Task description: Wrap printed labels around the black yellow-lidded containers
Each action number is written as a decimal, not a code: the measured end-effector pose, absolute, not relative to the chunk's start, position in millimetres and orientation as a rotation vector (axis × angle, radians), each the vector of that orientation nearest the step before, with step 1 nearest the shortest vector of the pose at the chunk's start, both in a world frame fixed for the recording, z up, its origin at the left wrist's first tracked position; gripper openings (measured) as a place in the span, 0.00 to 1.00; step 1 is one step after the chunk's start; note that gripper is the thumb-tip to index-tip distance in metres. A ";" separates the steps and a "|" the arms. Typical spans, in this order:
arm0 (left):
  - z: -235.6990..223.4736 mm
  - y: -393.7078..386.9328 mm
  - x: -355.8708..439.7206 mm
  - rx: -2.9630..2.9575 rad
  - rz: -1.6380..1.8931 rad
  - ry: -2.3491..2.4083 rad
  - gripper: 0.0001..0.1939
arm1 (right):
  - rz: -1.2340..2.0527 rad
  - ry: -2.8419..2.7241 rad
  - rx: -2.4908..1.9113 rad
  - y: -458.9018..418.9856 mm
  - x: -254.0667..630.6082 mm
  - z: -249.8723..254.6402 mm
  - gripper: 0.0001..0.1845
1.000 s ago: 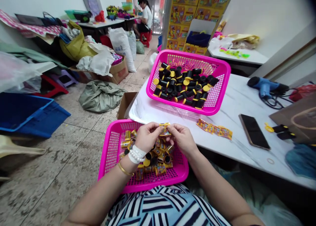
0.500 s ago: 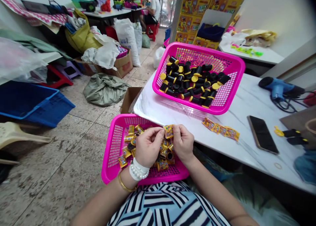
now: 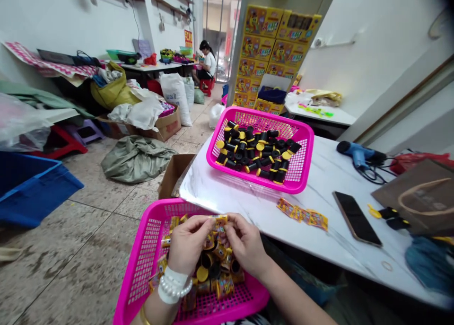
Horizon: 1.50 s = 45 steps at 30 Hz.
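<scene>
My left hand [image 3: 187, 244] and my right hand [image 3: 245, 243] meet over the lower pink basket [image 3: 133, 263]. Both pinch a small yellow printed label sleeve [image 3: 220, 220] between thumbs and fingers, the left at its left end, the right at its right end. Below them, the basket holds several black tubs wrapped in yellow labels, such as this wrapped tub [image 3: 224, 287], and a loose yellow lid [image 3: 202, 273]. On the table, an upper pink basket [image 3: 301, 173] contains many bare black tubs with yellow lids [image 3: 242, 147]. A row of flat yellow label sleeves [image 3: 301, 214] lies nearby.
On the white table [image 3: 319, 249] lie a phone [image 3: 356, 218], a blue heat gun or dryer [image 3: 360, 154] and a brown paper bag [image 3: 418, 197]. A blue crate [image 3: 35, 188] and grey-green cloth [image 3: 136, 158] are on the floor. A person [image 3: 207, 62] sits far back.
The camera view has tilted up, so the baskets and table appear lower. Both hands keep the yellow sleeve, its top edge now turned more toward me.
</scene>
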<state>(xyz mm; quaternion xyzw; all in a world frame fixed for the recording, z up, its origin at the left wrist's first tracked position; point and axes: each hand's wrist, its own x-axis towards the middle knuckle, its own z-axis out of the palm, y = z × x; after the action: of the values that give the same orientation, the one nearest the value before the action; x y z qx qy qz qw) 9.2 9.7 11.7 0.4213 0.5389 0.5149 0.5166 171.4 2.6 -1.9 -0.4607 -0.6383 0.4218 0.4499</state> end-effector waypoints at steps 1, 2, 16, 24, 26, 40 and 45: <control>12.7 9.7 8.0 0.950 1.210 1.301 0.16 | 1.015 -1.629 -1.147 5.0 171.9 -1.1 0.12; 14.6 9.7 6.8 0.900 1.192 1.304 0.18 | 0.973 -1.695 -1.155 7.5 172.2 0.2 0.13; 22.6 13.2 -19.0 0.853 1.268 1.308 0.19 | 0.081 -2.183 -1.607 161.0 171.2 83.7 0.19; 25.8 25.8 -22.1 0.503 1.151 1.099 0.17 | 0.037 -2.136 -1.433 209.4 162.5 60.4 0.15; 26.9 33.9 -24.8 0.390 1.176 1.009 0.14 | 0.199 -1.955 -1.244 206.5 170.5 58.9 0.15; 14.6 62.3 -22.5 0.240 1.253 0.944 0.10 | 0.498 -2.454 -0.941 127.5 186.0 28.2 0.07; 4.3 63.3 -19.8 0.222 1.254 0.950 0.08 | 0.410 -2.571 -0.972 129.6 190.1 19.3 0.22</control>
<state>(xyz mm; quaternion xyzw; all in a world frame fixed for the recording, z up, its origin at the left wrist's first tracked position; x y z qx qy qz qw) -19.8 63.3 4.3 0.0995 0.4266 0.5629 0.7009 190.1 129.6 19.3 -0.3440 -0.9099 0.1451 0.1805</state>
